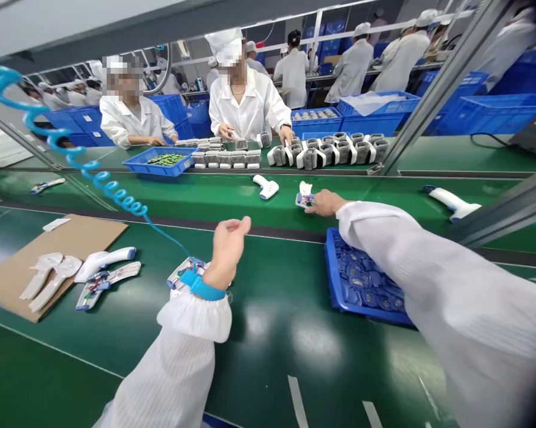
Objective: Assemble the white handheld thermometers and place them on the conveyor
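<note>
My left hand (227,249) is raised with its fingers drawn together, holding nothing I can see, just above an opened white thermometer shell with a circuit board (186,273). A blue wrist strap (201,286) circles that wrist, and a blue coiled cord (102,176) runs from the area of the shell. My right hand (324,203) reaches over the belt, its fingertips on a small circuit board (304,200) with a white plastic piece (305,188) beside it. Below my right forearm is a blue tray of small blue-grey parts (334,276).
On a cardboard sheet (56,264) lie white plastic shells (49,279). Next to it are a white infrared thermometer (105,264) and an opened one (107,285). More thermometers (265,186) lie on the green belt (214,202). Across the line, co-workers (245,101) handle rows of grey-and-white devices (330,151).
</note>
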Demonstrator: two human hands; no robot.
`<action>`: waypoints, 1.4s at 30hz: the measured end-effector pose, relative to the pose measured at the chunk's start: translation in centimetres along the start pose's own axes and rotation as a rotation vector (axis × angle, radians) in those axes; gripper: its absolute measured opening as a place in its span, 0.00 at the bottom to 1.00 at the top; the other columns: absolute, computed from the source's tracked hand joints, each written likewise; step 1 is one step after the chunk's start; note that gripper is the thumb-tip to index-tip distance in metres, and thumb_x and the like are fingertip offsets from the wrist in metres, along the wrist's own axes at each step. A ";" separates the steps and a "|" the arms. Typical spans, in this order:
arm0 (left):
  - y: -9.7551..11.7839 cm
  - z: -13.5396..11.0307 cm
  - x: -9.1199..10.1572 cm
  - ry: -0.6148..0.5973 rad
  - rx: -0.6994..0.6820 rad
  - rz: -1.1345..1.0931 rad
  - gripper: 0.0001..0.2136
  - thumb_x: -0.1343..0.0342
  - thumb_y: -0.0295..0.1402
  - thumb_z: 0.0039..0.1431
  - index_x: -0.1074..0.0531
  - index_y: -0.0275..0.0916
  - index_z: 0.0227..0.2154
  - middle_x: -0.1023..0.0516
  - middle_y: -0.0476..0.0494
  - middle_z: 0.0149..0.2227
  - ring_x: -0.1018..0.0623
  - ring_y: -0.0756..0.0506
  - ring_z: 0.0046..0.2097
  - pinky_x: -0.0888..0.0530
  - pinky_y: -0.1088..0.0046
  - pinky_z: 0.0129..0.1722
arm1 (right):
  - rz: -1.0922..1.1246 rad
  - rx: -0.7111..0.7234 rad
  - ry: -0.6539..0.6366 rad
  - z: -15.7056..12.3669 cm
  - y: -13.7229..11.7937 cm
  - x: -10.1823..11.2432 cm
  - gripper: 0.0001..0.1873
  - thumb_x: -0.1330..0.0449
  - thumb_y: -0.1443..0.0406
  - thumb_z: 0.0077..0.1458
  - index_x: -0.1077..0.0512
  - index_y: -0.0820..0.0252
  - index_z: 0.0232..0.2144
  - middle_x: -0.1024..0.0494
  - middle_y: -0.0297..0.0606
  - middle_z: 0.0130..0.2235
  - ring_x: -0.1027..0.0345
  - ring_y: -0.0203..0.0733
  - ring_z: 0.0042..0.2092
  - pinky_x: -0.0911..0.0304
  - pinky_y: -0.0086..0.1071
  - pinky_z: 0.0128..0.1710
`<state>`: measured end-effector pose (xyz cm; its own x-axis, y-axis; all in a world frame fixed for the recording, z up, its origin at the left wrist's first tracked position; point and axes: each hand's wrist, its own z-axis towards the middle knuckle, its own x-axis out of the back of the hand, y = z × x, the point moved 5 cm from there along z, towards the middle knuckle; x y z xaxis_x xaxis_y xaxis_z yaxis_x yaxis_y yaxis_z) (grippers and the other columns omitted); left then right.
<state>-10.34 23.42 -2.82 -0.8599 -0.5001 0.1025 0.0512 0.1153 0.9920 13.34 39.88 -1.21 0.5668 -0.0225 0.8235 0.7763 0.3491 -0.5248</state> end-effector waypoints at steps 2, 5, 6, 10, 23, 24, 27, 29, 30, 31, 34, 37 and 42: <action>0.2 -1.2 -3.0 -0.111 0.071 0.017 0.22 0.32 0.47 0.58 0.29 0.34 0.44 0.22 0.33 0.48 0.22 0.39 0.54 0.27 0.60 0.57 | -0.042 0.010 -0.041 -2.7 -2.3 0.5 0.13 0.32 0.59 0.61 0.25 0.66 0.35 0.22 0.41 0.37 0.26 0.42 0.39 0.29 0.38 0.42; 1.4 -4.2 -6.8 -0.258 0.043 -0.021 0.20 0.34 0.47 0.60 0.27 0.34 0.43 0.20 0.35 0.44 0.20 0.39 0.49 0.25 0.62 0.50 | -0.046 0.103 -0.101 -10.5 -6.6 1.3 0.09 0.31 0.62 0.58 0.23 0.64 0.37 0.20 0.46 0.39 0.25 0.46 0.40 0.32 0.36 0.41; 1.7 -5.4 -7.4 -0.296 0.024 -0.035 0.18 0.35 0.45 0.61 0.27 0.35 0.43 0.19 0.36 0.42 0.19 0.40 0.46 0.25 0.64 0.47 | -0.028 0.142 -0.123 -13.6 -7.8 1.7 0.11 0.32 0.63 0.58 0.22 0.63 0.42 0.20 0.45 0.43 0.24 0.45 0.41 0.32 0.34 0.40; 1.6 -10.6 -6.7 -0.543 -0.133 0.028 0.12 0.36 0.33 0.61 0.27 0.38 0.45 0.19 0.43 0.41 0.21 0.45 0.40 0.26 0.69 0.42 | 0.075 0.213 0.058 -24.4 -9.3 5.5 0.12 0.42 0.58 0.68 0.20 0.53 0.39 0.16 0.37 0.40 0.22 0.44 0.37 0.34 0.35 0.35; -2.4 -20.1 -5.1 -0.831 -0.129 0.347 0.06 0.38 0.29 0.59 0.29 0.41 0.38 0.22 0.48 0.36 0.25 0.46 0.37 0.33 0.71 0.36 | -0.031 0.072 0.317 -33.1 -5.9 8.7 0.20 0.49 0.52 0.70 0.24 0.50 0.32 0.19 0.34 0.34 0.29 0.46 0.34 0.44 0.42 0.36; -3.3 -20.2 -5.1 -0.829 -0.001 0.249 0.09 0.37 0.31 0.58 0.30 0.40 0.39 0.22 0.48 0.36 0.25 0.47 0.36 0.32 0.72 0.35 | -0.022 -0.010 0.309 -33.7 -4.1 8.9 0.19 0.48 0.50 0.69 0.24 0.49 0.33 0.19 0.36 0.33 0.29 0.46 0.32 0.43 0.42 0.34; -5.6 -20.6 -5.1 -0.827 0.286 -0.010 0.19 0.33 0.42 0.57 0.32 0.39 0.43 0.23 0.47 0.35 0.26 0.50 0.30 0.31 0.74 0.32 | -0.138 -0.261 0.202 -35.9 2.4 7.3 0.21 0.47 0.44 0.64 0.26 0.48 0.29 0.24 0.38 0.24 0.35 0.47 0.23 0.49 0.40 0.25; -6.4 -20.6 -5.1 -0.823 0.347 -0.054 0.20 0.36 0.49 0.59 0.30 0.36 0.42 0.25 0.48 0.30 0.28 0.52 0.27 0.34 0.75 0.30 | -0.256 -0.333 0.210 -37.8 5.7 6.0 0.22 0.49 0.45 0.64 0.29 0.50 0.27 0.23 0.42 0.25 0.31 0.52 0.26 0.51 0.40 0.27; -6.6 -20.6 -5.0 -0.819 0.363 -0.061 0.21 0.37 0.51 0.60 0.29 0.36 0.40 0.26 0.48 0.27 0.29 0.52 0.26 0.36 0.76 0.28 | -0.295 -0.340 0.230 -38.6 6.7 5.7 0.22 0.51 0.45 0.64 0.30 0.51 0.28 0.22 0.44 0.27 0.28 0.53 0.30 0.51 0.40 0.28; -6.6 -20.6 -4.9 -0.811 0.381 -0.074 0.21 0.38 0.52 0.61 0.28 0.35 0.38 0.27 0.48 0.26 0.30 0.52 0.25 0.37 0.76 0.27 | -0.305 -0.334 0.254 -39.2 7.4 5.7 0.22 0.51 0.45 0.64 0.30 0.52 0.31 0.21 0.45 0.31 0.27 0.54 0.33 0.51 0.40 0.29; -6.5 -20.2 -4.5 -0.754 0.438 -0.097 0.21 0.34 0.51 0.56 0.26 0.34 0.37 0.25 0.47 0.29 0.30 0.53 0.26 0.38 0.77 0.26 | -0.285 -0.330 0.305 -39.2 9.4 8.8 0.23 0.48 0.44 0.63 0.27 0.54 0.37 0.21 0.42 0.36 0.29 0.48 0.35 0.44 0.39 0.33; -6.3 -19.7 -3.8 -0.715 0.471 -0.049 0.22 0.32 0.50 0.54 0.24 0.35 0.40 0.23 0.46 0.34 0.27 0.52 0.29 0.34 0.77 0.29 | -0.405 -0.499 0.403 -37.1 13.4 15.6 0.23 0.44 0.45 0.62 0.24 0.56 0.41 0.22 0.52 0.44 0.31 0.50 0.40 0.42 0.43 0.38; -6.0 -19.4 -2.8 -0.753 0.462 0.009 0.26 0.30 0.53 0.51 0.23 0.38 0.43 0.21 0.43 0.40 0.24 0.47 0.36 0.29 0.75 0.36 | -0.518 -0.736 0.359 -33.0 21.4 22.3 0.26 0.33 0.43 0.48 0.34 0.55 0.22 0.24 0.61 0.35 0.31 0.53 0.38 0.48 0.45 0.33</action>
<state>1.62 7.49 -7.66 -0.9751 0.1822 -0.1267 -0.0103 0.5334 0.8458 51.75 15.91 -1.19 0.0613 -0.3364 0.9397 0.8628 -0.4555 -0.2193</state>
